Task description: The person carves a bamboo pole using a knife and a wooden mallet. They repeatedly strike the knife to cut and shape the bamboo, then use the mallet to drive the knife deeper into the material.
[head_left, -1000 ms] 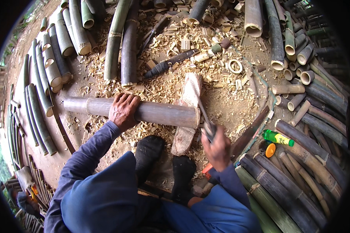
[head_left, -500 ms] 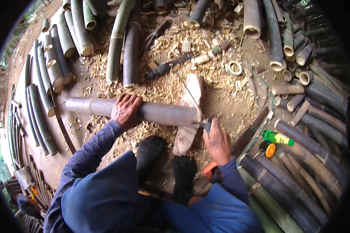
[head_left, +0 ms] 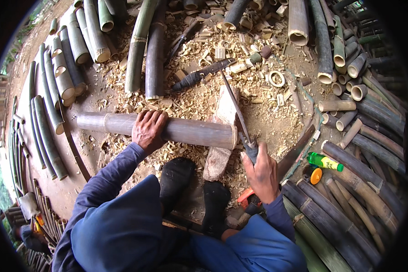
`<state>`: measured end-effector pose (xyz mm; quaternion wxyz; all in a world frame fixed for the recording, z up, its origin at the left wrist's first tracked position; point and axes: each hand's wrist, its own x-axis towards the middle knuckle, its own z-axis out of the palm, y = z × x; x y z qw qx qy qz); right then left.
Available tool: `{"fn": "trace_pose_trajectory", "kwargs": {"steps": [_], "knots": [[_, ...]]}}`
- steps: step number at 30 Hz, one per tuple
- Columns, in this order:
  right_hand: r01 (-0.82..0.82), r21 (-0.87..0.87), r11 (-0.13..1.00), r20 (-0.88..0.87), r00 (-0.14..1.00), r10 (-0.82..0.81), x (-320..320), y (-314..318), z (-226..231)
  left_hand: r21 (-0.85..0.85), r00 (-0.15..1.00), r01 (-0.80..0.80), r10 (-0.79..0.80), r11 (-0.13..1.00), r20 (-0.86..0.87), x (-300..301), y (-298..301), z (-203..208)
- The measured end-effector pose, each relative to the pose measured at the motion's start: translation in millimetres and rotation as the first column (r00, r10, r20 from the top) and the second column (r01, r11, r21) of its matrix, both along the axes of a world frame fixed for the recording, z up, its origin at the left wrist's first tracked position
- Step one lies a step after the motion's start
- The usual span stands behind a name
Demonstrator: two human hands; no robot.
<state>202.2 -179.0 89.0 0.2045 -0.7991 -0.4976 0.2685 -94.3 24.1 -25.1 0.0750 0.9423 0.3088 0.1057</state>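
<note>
A dark bamboo culm (head_left: 190,131) lies crosswise in front of me, its right end resting over a pale wooden block (head_left: 216,164). My left hand (head_left: 150,130) is wrapped over the culm near its middle and presses on it from above. Just off the culm's cut right end, my right hand (head_left: 262,170) grips the dark handle of a long knife (head_left: 235,102). Its narrow blade points up and away, apart from the culm, over the far part of the block.
Wood chips (head_left: 204,50) cover the ground ahead, with a dark wrapped tool (head_left: 199,76) and a bamboo ring (head_left: 276,79) among them. Bamboo lengths (head_left: 68,54) lie at left, and more bamboo (head_left: 344,217) is piled at right. A green bottle (head_left: 324,161) rests on that pile.
My right hand has drawn the knife slightly right and toward me, away from the culm's end. The blade now shows its broader side. My left hand stays on the culm.
</note>
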Motion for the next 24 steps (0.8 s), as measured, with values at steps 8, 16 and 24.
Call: {"fn": "trace_pose_trajectory", "kwargs": {"steps": [8, 16, 24], "knots": [[-0.085, -0.256, 0.963, 0.17, 0.977, 0.132, 24, -9, -58, 0.061, 1.0, 0.008, -0.008, 0.998, 0.0, -1, -3, -7], [-0.024, 0.355, 0.935, -0.025, 0.999, 0.036, -3, -10, -20, 0.144, 0.999, -0.038, 0.036, 0.989, 0.017, -7, -11, -19], [0.031, -0.05, 0.998, 0.033, 0.999, -0.029, 10, -15, -15, -0.311, 0.929, -0.06, -0.061, 0.949, -0.366, 9, 19, 40]]}}
